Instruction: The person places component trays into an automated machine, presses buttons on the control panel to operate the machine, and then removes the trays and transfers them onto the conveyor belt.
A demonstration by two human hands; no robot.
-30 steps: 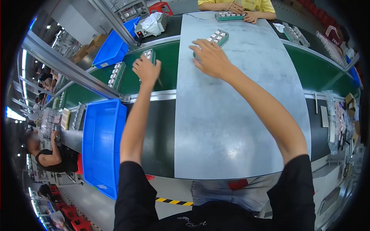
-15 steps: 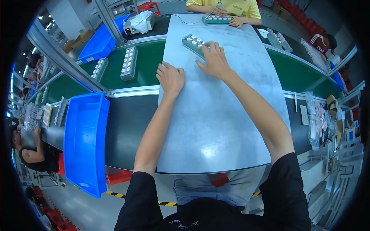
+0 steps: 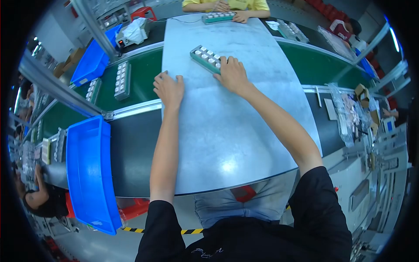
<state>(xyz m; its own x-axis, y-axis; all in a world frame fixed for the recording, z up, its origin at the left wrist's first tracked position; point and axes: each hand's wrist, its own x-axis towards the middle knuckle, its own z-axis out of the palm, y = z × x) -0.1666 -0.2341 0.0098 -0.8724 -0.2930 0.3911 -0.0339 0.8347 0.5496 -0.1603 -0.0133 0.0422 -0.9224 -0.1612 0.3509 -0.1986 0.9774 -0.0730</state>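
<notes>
A long green-and-grey strip (image 3: 203, 58) with two rows of white square pieces lies slantwise on the pale tabletop (image 3: 235, 126). My right hand (image 3: 232, 75) is closed around its near right end, thumb on the near side and fingers over the top, hiding that end. Toward the table's left edge, my left hand (image 3: 170, 90) rests with fingers apart and slightly bent, holding nothing. The strip lies beyond it to the right, out of contact.
Across the table a person in yellow has hands at a similar strip (image 3: 218, 17). More strips (image 3: 122, 80) stand on the green conveyor (image 3: 144, 70) at left. A blue bin (image 3: 89, 174) sits at my left. Plastic-wrapped parts (image 3: 345, 113) lie at right.
My view has turned, shifting the scene leftward. My right hand's fingers have closed down on the strip's end, and the strip appears slightly nearer to me. My left hand stays by the table edge.
</notes>
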